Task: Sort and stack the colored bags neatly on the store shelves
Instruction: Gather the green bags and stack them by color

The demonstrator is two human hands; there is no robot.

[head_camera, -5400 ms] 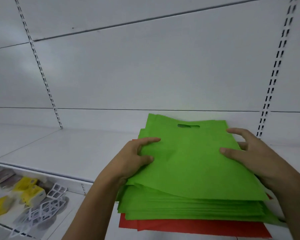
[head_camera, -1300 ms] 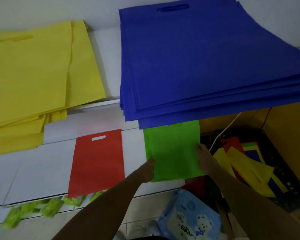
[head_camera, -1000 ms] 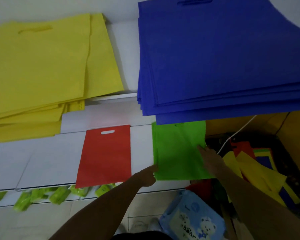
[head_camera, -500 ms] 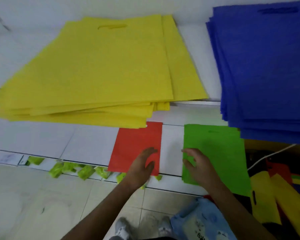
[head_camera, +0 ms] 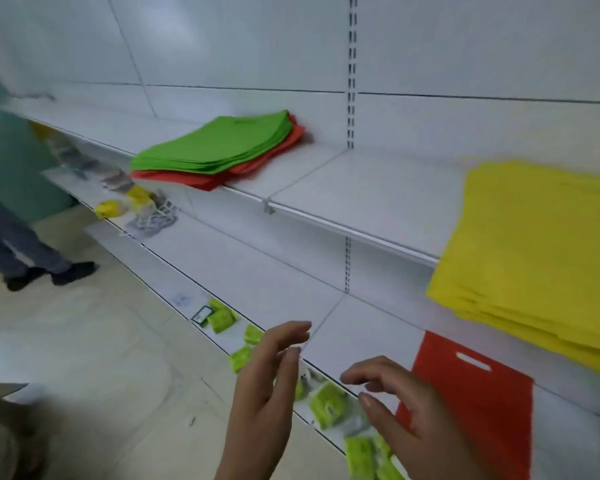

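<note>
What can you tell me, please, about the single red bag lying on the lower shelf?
The red bag is a flat, rectangular bag of what looks like non-woven fabric, with a slot-shaped die-cut handle near its far end. It lies flat on the white lower shelf, beneath the overhanging yellow stack. The right hand overlaps its near left corner; contact is unclear.

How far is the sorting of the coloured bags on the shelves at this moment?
Done: a stack of green fabric bags lies on red ones on the upper shelf, with a yellow bag stack to the right. In hand: nothing; the left hand and right hand hover open. Left: a single flat red bag lies on the lower shelf.
</note>
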